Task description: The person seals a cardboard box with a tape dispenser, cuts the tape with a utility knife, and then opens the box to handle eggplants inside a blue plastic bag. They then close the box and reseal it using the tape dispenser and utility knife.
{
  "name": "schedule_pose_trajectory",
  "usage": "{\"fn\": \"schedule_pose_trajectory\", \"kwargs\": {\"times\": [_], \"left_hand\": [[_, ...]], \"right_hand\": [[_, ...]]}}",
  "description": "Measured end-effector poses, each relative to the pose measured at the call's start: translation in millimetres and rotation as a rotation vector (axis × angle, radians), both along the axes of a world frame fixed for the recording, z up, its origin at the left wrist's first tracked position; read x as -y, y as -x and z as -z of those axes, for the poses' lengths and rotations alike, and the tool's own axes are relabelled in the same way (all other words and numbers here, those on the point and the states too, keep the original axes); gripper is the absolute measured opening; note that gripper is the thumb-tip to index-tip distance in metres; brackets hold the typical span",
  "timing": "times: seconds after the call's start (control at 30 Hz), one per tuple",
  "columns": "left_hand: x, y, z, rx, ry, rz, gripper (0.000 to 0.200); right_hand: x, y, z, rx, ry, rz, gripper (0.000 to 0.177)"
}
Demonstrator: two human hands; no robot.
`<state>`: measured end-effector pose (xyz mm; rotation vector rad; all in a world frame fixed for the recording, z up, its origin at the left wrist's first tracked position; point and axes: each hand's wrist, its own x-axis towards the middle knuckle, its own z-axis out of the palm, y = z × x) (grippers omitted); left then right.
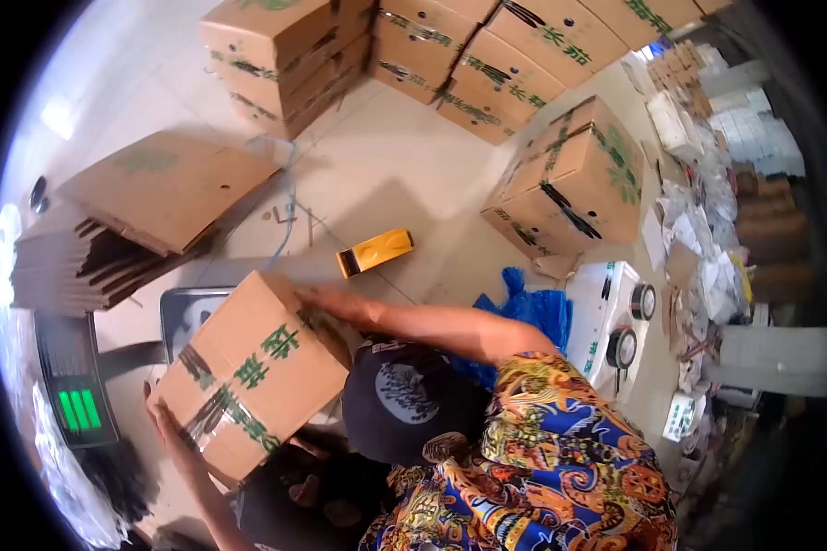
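Neither my left hand nor my right hand can be made out. In front of me, at the lower middle, a person in a dark cap [404,399] and a patterned shirt [560,459] bends over a taped cardboard box [253,367] with green print. One bare hand of that person lies at the box's upper right side. Another bare hand, apparently the same person's, presses on its left edge; the body hides where that arm starts. The box stands tilted in the view, partly over a grey tray [176,308].
Flattened cartons [165,188] lie at the left, above a scale display [78,409]. A yellow tool [375,253] rests on the floor. Stacked boxes [524,55] stand behind, with a single box [574,184] and tape rolls [622,347] to the right. Blue plastic [547,308] lies nearby.
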<state>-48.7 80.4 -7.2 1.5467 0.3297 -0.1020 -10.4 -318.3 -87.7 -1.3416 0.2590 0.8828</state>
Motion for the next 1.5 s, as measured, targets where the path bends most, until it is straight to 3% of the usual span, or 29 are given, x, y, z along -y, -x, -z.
{"fn": "schedule_pose_trajectory", "kwargs": {"times": [0.1,0.2,0.27,0.37,0.4,0.47,0.5,0.53,0.57,0.6,0.67,0.7,0.77,0.8,0.83,0.87,0.9,0.97,1.03,1.1,1.17,1.23,1.3,1.4,1.5], "left_hand": [[-31,1,30,-0.029,-0.014,-0.014,0.059],[-35,-6,21,-0.127,0.088,0.011,0.056],[-34,-8,30,-0.105,0.09,0.001,0.055],[37,-34,-18,-0.191,0.156,0.024,0.056],[67,-47,-36,-0.064,0.103,0.136,0.053],[124,-83,-71,-0.084,0.205,0.23,0.049],[134,-111,-60,-0.042,0.255,0.345,0.05],[176,-124,-79,-0.037,0.31,0.308,0.048],[214,-137,-98,-0.039,0.342,0.353,0.048],[253,-143,-120,-0.054,0.368,0.427,0.048],[330,-146,-159,-0.111,0.413,0.571,0.048],[369,-141,-174,-0.154,0.43,0.639,0.048],[445,-127,-193,-0.27,0.451,0.761,0.048],[479,-135,-166,-0.212,0.469,0.858,0.047],[518,-132,-147,-0.272,0.649,0.915,0.048],[545,-122,-148,-0.32,0.683,1.023,0.051],[572,-111,-149,-0.366,0.709,1.132,0.054],[619,-89,-151,-0.527,0.637,1.125,0.07],[644,-83,-139,-0.522,0.571,1.247,0.075],[651,-91,-126,-0.383,0.25,1.384,0.083],[653,-89,-112,-0.188,0.128,1.401,0.09],[655,-76,-111,0.073,0.22,1.298,0.096],[662,-76,-109,0.234,0.306,1.284,0.088],[677,-61,-103,0.322,0.522,1.207,0.084],[690,-55,-102,0.45,0.14,1.138,0.075]], "right_hand": [[-6,18,34,-0.26,-0.239,0.091,0.085],[1,23,27,-0.247,-0.216,0.077,0.09],[16,21,27,-0.019,-0.204,0.036,0.083],[70,17,26,0.659,-0.061,0.002,0.072],[92,17,6,0.657,-0.013,0.056,0.074],[148,22,-56,0.459,0.115,0.262,0.078],[175,27,-91,0.394,0.179,0.372,0.08],[206,34,-129,0.373,0.241,0.474,0.083],[237,44,-167,0.382,0.297,0.582,0.085],[247,62,-254,0.419,0.444,0.557,0.072],[320,90,-305,0.47,0.558,0.714,0.07],[320,100,-343,0.571,0.692,0.907,0.07],[359,125,-393,0.669,0.934,1.01,0.072],[398,134,-402,0.8,0.992,1.038,0.067],[390,141,-424,0.878,1.053,1.144,0.06],[405,149,-434,0.845,1.135,1.212,0.057],[428,155,-435,0.815,1.127,1.236,0.057],[489,165,-419,0.761,1.107,1.292,0.058],[527,175,-364,0.751,1.023,1.23,0.057],[540,176,-306,0.718,0.933,1.258,0.055],[534,181,-295,0.855,0.36,1.25,0.05],[517,181,-298,0.698,0.243,1.189,0.049],[508,169,-299,0.65,0.038,1.135,0.051],[518,151,-315,0.53,-0.027,1.117,0.053],[533,145,-310,0.553,-0.058,1.143,0.054]]}}
